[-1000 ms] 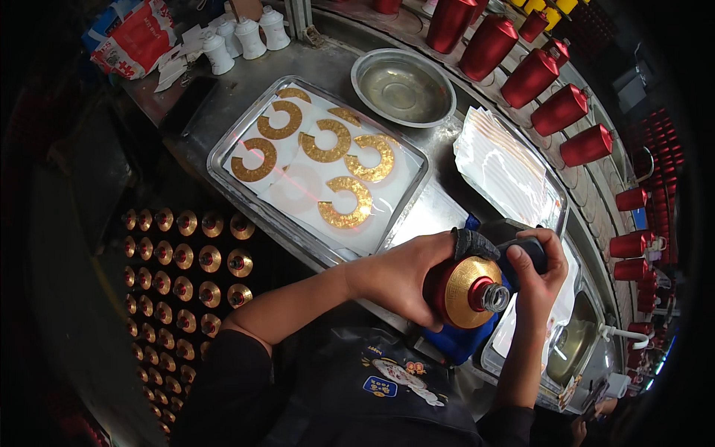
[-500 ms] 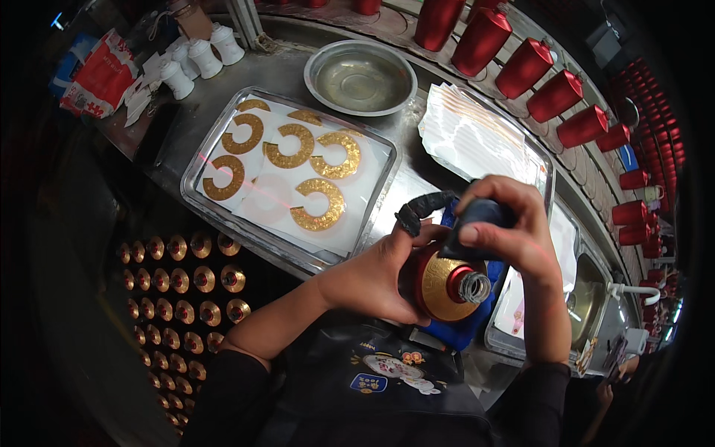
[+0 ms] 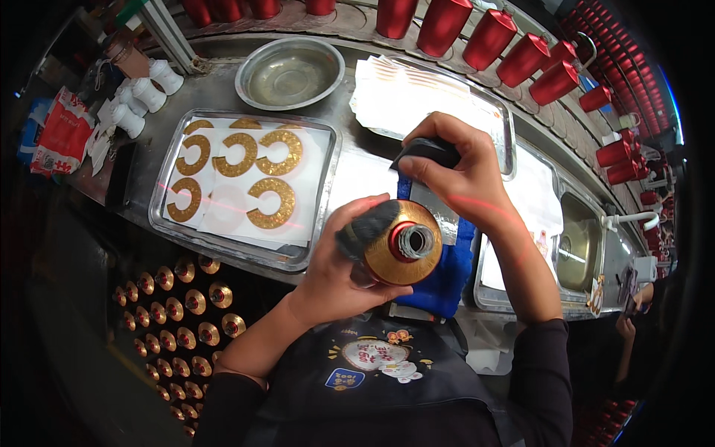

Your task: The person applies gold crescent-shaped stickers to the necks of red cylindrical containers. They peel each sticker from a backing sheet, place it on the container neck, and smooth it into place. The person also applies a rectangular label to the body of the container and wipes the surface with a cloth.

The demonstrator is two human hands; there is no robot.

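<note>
My left hand (image 3: 335,272) is closed round a bottle tilted toward me. Its open glass neck (image 3: 415,242) points up, with a red collar at the base and a gold band (image 3: 395,276) covering the shoulder. A black cover (image 3: 372,223) on one finger of this hand lies against the gold band. Above and to the right, my right hand (image 3: 469,167) pinches a smooth dark pad or scraper (image 3: 432,154), apart from the bottle. Below that hand is a blue cloth-covered support (image 3: 445,287) with a silvery surface beside it.
To the left, a metal tray (image 3: 322,186) holds gold C-shaped labels (image 3: 269,203) on white sheets. Behind stand a metal basin (image 3: 246,83) and stacked white sheets (image 3: 406,97). Red bottles (image 3: 445,28) line a curved conveyor. Rows of gold-shouldered bottles (image 3: 195,302) stand lower left; a sink (image 3: 581,246) is right.
The bottle has moved left and up with my left hand, its neck facing me more. My right hand and the dark pad have drawn away from it. The view has shifted right.
</note>
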